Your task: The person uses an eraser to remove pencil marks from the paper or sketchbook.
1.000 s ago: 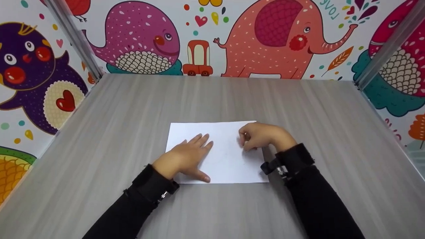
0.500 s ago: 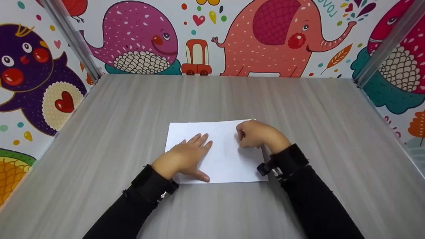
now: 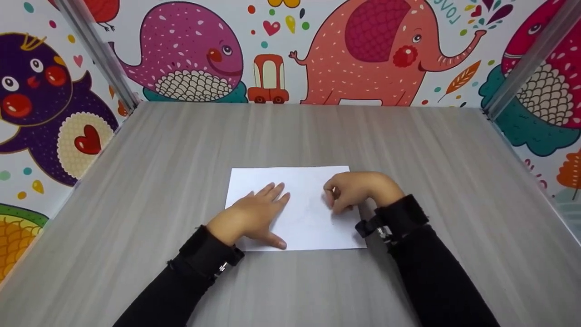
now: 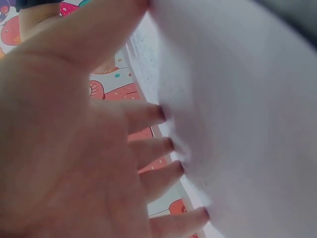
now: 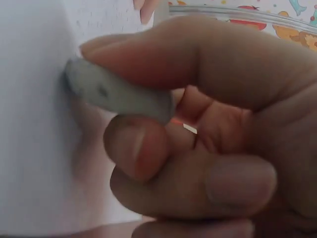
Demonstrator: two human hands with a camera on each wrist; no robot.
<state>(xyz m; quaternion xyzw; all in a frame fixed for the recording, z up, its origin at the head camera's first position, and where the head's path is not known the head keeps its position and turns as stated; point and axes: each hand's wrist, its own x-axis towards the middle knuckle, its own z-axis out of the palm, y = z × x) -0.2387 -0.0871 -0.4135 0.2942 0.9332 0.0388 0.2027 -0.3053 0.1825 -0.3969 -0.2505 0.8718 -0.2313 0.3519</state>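
A white sheet of paper (image 3: 313, 227) lies on the table, with small dark specks on its surface. My left hand (image 3: 252, 218) rests on its left part, fingers spread and straight; the left wrist view shows the fingertips (image 4: 171, 145) pressing on the sheet. Over the right part is my right hand (image 3: 352, 193), its fingers curled. In the right wrist view it pinches a worn, pale grey-green eraser (image 5: 116, 91) with dark smudges between thumb and fingers. The eraser's rounded end meets the paper. From the head view the eraser is hidden behind the fingers.
The grey wood-grain table (image 3: 290, 136) extends around the sheet on every side. Printed cartoon panels (image 3: 376, 50) stand along the back and both sides, joined by metal corner posts (image 3: 97, 54). Black straps with small cameras (image 3: 383, 231) sit on both wrists.
My right hand has rubbed up toward the sheet's far edge and back down toward me, still gripping the eraser. My left hand stays in place, and the sheet's far right corner shows again.
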